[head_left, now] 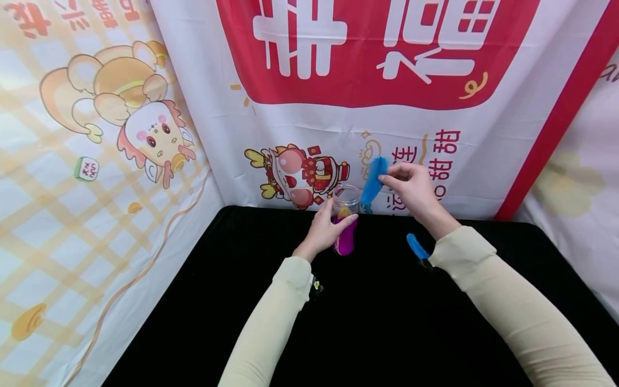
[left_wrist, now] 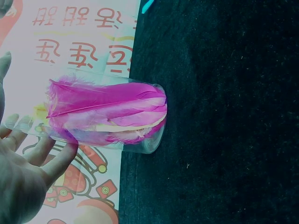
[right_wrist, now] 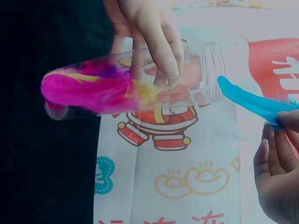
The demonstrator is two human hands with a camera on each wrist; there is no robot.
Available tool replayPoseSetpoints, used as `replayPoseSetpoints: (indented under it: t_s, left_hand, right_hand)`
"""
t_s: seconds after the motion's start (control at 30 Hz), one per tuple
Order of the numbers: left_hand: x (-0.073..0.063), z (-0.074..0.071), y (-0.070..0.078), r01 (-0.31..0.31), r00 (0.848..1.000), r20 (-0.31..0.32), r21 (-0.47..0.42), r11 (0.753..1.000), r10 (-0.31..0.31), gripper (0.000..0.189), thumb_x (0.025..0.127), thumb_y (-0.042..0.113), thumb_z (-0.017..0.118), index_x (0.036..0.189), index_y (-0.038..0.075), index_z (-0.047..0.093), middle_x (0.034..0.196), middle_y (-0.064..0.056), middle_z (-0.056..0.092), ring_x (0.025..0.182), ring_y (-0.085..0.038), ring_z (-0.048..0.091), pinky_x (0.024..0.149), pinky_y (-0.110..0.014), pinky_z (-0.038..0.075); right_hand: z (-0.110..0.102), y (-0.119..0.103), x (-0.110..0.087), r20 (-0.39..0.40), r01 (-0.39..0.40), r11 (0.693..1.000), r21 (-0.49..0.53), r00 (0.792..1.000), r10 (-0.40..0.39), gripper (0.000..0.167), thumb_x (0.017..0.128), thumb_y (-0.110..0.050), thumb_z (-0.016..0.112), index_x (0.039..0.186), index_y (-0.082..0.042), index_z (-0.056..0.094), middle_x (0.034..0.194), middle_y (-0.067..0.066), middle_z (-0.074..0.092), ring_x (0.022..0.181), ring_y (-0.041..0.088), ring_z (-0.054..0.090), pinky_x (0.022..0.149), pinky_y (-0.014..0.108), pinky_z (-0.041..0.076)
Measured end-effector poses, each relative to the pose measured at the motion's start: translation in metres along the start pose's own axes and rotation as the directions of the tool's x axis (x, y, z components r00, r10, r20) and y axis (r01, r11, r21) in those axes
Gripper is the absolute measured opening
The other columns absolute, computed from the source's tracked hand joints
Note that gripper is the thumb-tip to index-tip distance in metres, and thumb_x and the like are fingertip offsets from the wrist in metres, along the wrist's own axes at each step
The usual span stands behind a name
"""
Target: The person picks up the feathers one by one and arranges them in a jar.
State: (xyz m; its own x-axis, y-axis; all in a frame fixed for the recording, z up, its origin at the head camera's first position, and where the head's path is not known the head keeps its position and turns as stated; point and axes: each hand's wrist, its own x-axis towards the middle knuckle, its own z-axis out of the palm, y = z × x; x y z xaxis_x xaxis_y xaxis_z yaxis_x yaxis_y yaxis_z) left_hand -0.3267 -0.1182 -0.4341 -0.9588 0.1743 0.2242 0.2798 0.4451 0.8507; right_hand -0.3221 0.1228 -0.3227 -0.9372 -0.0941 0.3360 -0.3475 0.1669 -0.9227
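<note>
A clear jar [head_left: 347,198] stands at the far edge of the black table, with my left hand [head_left: 324,230] gripping its side. Inside it, magenta feathers [left_wrist: 112,102] fill the lower part, with some yellow and purple ones among them. My right hand [head_left: 413,191] pinches a blue feather [head_left: 373,184] between thumb and fingers, just right of the jar's mouth. In the right wrist view, the tip of this blue feather [right_wrist: 245,101] is close to the jar's open rim [right_wrist: 215,70]. Another blue feather [head_left: 417,246] lies on the table beside the right sleeve.
The table's black cloth [head_left: 377,322] spreads in front of the jar. A white and red printed backdrop [head_left: 304,123] hangs right behind the table's far edge. A yellow-checked printed cloth [head_left: 87,215] hangs on the left.
</note>
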Motion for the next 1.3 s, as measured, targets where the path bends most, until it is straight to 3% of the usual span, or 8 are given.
replayPoseSetpoints:
  t_s: [0.57, 0.87, 1.3]
  left_hand:
    - [0.0, 0.003, -0.002, 0.025, 1.0, 0.01, -0.006, 1.0, -0.024, 0.083, 0.09, 0.068, 0.064, 0.153, 0.022, 0.037, 0.137, -0.003, 0.051, 0.128, -0.021, 0.054, 0.109, -0.046, 0.046]
    - [0.002, 0.001, -0.003, 0.025, 1.0, 0.018, -0.013, 1.0, -0.025, 0.093, 0.091, 0.068, 0.064, 0.161, 0.019, 0.027, 0.146, -0.005, 0.05, 0.134, -0.022, 0.052, 0.112, -0.048, 0.043]
    - [0.002, 0.0, 0.0, 0.031, 0.999, 0.027, -0.039, 0.999, -0.03, 0.086, 0.091, 0.067, 0.064, 0.158, 0.024, 0.031, 0.148, -0.002, 0.049, 0.134, -0.02, 0.052, 0.112, -0.046, 0.043]
  right_hand:
    - [0.022, -0.006, 0.006, -0.059, 0.074, 0.996, -0.043, 0.995, -0.077, 0.023, 0.094, -0.022, 0.078, 0.103, -0.001, 0.075, 0.091, 0.0, 0.074, 0.087, 0.016, 0.065, 0.073, 0.026, 0.053]
    - [0.028, -0.01, 0.009, -0.031, 0.109, 0.993, -0.047, 0.993, -0.11, 0.023, 0.094, -0.021, 0.078, 0.105, -0.001, 0.076, 0.094, 0.003, 0.074, 0.089, 0.014, 0.066, 0.074, 0.025, 0.053]
    - [0.04, 0.003, 0.012, 0.02, 0.067, 0.997, -0.029, 0.998, -0.066, 0.018, 0.094, -0.012, 0.076, 0.105, 0.002, 0.076, 0.093, 0.007, 0.074, 0.086, 0.015, 0.066, 0.073, 0.025, 0.053]
